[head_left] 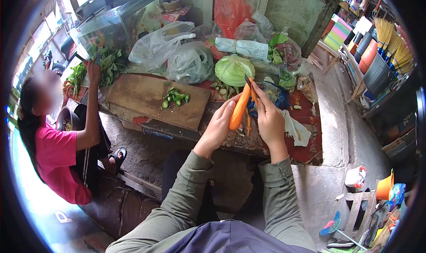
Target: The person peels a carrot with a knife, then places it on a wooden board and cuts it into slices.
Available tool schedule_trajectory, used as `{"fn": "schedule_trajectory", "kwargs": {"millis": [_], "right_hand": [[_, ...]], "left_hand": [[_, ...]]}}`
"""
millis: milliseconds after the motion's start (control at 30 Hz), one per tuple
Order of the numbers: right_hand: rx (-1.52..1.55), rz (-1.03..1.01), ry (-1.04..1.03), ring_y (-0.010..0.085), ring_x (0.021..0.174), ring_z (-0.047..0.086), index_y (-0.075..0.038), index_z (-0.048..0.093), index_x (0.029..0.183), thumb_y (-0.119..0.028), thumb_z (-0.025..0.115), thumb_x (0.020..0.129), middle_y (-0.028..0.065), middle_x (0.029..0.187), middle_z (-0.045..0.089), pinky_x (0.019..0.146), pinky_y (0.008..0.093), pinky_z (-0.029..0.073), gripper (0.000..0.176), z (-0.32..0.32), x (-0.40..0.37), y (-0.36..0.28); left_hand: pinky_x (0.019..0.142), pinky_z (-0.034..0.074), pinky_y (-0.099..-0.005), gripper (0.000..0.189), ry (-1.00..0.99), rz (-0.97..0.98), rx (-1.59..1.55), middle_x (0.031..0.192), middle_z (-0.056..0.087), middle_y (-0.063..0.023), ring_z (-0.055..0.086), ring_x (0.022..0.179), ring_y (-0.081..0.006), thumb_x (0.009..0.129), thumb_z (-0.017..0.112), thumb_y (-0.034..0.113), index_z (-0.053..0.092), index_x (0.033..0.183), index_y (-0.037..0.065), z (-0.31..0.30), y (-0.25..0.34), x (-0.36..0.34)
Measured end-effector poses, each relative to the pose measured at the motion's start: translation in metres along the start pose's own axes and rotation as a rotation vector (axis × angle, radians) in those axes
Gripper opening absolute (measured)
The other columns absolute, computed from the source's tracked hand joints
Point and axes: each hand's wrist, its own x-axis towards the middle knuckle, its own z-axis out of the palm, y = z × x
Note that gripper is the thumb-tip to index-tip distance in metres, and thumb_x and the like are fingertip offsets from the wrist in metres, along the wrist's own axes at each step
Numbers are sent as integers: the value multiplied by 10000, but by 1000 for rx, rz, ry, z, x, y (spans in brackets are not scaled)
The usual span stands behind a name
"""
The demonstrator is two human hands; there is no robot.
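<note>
An orange carrot slants upward in my left hand, whose fingers wrap round its left side. My right hand is closed on a knife; its dark blade lies along the carrot's upper end, while the handle is mostly hidden by the fingers. Orange peel hangs beneath the hands. Just behind them sits a pale green cabbage. To the left, chopped green pieces lie on a wooden board.
Plastic bags and a red bag crowd the table's back. Leafy greens lie at the left, beside a seated person in a pink shirt with one arm raised. A white cloth lies at the right; brooms stand beyond.
</note>
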Motion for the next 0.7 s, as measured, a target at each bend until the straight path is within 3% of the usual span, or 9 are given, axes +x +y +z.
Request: {"fn": "schedule_trajectory", "kwargs": {"millis": [200,267,300,367,400,467,600,700], "right_hand": [[118,144,-60,325,1076,703,-292,525,1457,-165,494,1067,89,1304,685,778,399,571,412,-5,2,1],[123,139,-29,267,914,729,-283,496,1492,-128,490,1066,94,1157,729,743,349,547,453,-1,3,14],[123,139,-29,267,914,729,-283,496,1492,-128,490,1066,94,1157,729,743,349,547,453,-2,4,19],[454,172,-39,182,732,610,-275,477,1523,-102,493,1064,84,957,687,703,311,506,491,-5,7,28],[454,172,-39,182,732,610,-275,477,1523,-102,493,1064,84,957,687,703,311,506,491,-5,6,31],[491,168,-28,138,696,458,-268,480,1532,-102,516,1054,68,853,594,685,292,471,507,-5,5,34],[222,178,-75,171,709,555,-283,509,1514,-98,521,1047,78,900,654,713,317,504,502,-13,-2,23],[88,44,-46,241,718,620,-345,511,1504,-83,526,1029,75,962,692,721,363,536,542,-11,-6,22]], "left_hand": [[736,511,-240,492,-36,-9,52,1180,611,-27,558,912,-68,1132,377,339,463,1509,33,0,1,-2],[737,509,-238,493,-58,-10,90,1181,611,-24,556,907,-63,1132,378,343,464,1509,37,2,2,-3],[737,509,-238,493,-57,-10,90,1181,611,-24,556,907,-63,1132,378,343,464,1509,37,3,4,-5],[738,509,-239,489,-73,-48,96,1167,609,-19,555,906,-59,1132,382,343,467,1509,44,6,8,-8],[738,509,-239,489,-74,-47,96,1167,609,-19,555,906,-59,1132,382,343,467,1509,44,5,7,-7],[737,515,-248,488,-84,-21,31,1138,608,-24,571,909,-72,1132,383,336,466,1504,32,0,3,-4],[752,520,-262,493,-45,14,-109,1133,600,-39,586,925,-94,1133,379,331,445,1507,18,-5,2,2],[789,525,-286,519,51,54,-250,1182,581,-60,590,971,-118,1133,369,354,407,1523,13,-8,5,4]]}}
